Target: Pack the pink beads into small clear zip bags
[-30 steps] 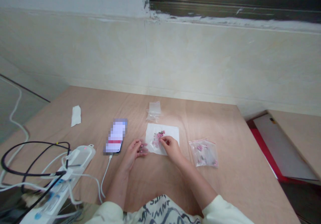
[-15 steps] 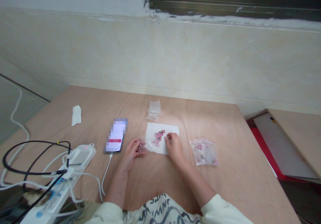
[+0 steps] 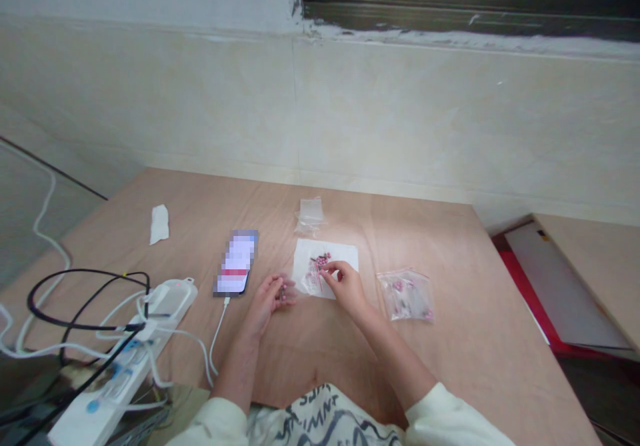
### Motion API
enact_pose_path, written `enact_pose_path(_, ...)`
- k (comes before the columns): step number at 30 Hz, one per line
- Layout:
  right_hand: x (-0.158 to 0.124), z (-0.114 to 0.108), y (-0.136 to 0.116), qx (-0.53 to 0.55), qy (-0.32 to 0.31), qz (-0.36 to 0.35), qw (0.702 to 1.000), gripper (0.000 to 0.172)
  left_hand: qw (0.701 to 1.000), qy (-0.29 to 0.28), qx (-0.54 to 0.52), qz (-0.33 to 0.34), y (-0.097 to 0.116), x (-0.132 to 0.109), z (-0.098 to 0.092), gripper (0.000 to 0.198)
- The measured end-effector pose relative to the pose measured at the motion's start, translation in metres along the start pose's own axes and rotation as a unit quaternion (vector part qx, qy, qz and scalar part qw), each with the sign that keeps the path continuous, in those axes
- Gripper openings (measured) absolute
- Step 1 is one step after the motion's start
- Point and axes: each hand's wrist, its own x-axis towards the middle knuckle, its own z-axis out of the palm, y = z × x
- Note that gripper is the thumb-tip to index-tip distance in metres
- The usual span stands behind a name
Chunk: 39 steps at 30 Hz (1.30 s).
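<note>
A sheet of white paper (image 3: 325, 267) lies on the wooden table (image 3: 440, 279), with a small cluster of pink and dark beads (image 3: 319, 267) on it. My right hand (image 3: 345, 287) rests over the paper, its fingertips pinched together at the edge of the beads. I cannot tell whether they hold one. My left hand (image 3: 267, 303) is curled just left of the paper, with a few small beads (image 3: 283, 291) showing between its fingers. To its left lies a phone (image 3: 236, 264) with a pixelated screen.
A clear zip bag with pink beads (image 3: 406, 295) lies right of the paper, and a clear plastic bag (image 3: 310, 216) lies behind it. A white tissue (image 3: 159, 224) lies far left. A white power strip (image 3: 135, 349) and tangled cables occupy the front left corner.
My right hand has moved left, from the paper's right side to the beads. My left hand stays nearly still. The whole view has shifted slightly.
</note>
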Motion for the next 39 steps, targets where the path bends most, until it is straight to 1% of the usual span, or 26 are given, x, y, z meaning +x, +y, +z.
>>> enact_pose_path(3, -0.003, 0.001, -0.009, 0.053, -0.047, 0.024, 0.997, 0.009, 1.000, 0.000, 0.008, 0.004, -0.001, -0.003, 0.002, 0.011)
enact_pose_path(6, -0.006, 0.001, -0.016, 0.076, -0.072, 0.046, 0.993, 0.012, 1.000, -0.001, 0.013, 0.006, -0.002, -0.004, 0.002, 0.013)
enact_pose_path(11, -0.008, -0.006, -0.026, 0.115, -0.141, 0.007, 0.983, 0.019, 1.000, -0.009, -0.003, 0.003, -0.003, -0.004, 0.003, 0.017)
enact_pose_path(13, -0.006, -0.007, -0.024, 0.135, -0.130, 0.016, 0.982, 0.019, 1.000, -0.002, -0.015, 0.001, -0.003, -0.003, 0.003, 0.017)
enact_pose_path(14, -0.004, -0.007, -0.021, 0.133, -0.106, 0.028, 0.985, 0.018, 1.000, 0.003, -0.021, 0.001, -0.003, -0.002, 0.002, 0.016)
enact_pose_path(17, 0.001, -0.003, -0.005, 0.060, -0.009, 0.044, 0.997, 0.014, 0.999, 0.008, -0.035, 0.001, -0.001, 0.000, 0.001, 0.013)
enact_pose_path(19, 0.003, 0.002, 0.006, -0.003, 0.021, 0.026, 0.999, 0.013, 0.999, 0.006, -0.049, 0.004, 0.000, 0.003, -0.001, 0.011)
enact_pose_path(21, 0.005, 0.006, 0.014, -0.050, 0.014, 0.010, 0.999, 0.012, 0.998, 0.005, -0.063, 0.007, 0.001, 0.005, -0.001, 0.010)
enact_pose_path(24, 0.007, 0.010, 0.017, -0.094, 0.000, 0.003, 0.996, 0.010, 0.997, 0.005, -0.073, 0.005, 0.002, 0.009, -0.001, 0.010)
enact_pose_path(29, 0.009, 0.013, 0.018, -0.119, -0.020, -0.005, 0.993, 0.008, 0.999, 0.008, -0.054, 0.004, 0.001, 0.015, 0.000, 0.009)
enact_pose_path(34, 0.011, 0.012, 0.020, -0.111, -0.032, -0.006, 0.993, 0.005, 0.999, 0.009, -0.037, 0.000, 0.000, 0.018, 0.000, 0.010)
enact_pose_path(39, 0.011, 0.006, 0.012, -0.042, -0.013, 0.005, 0.999, 0.005, 0.999, 0.006, -0.034, -0.004, 0.000, 0.018, 0.001, 0.008)
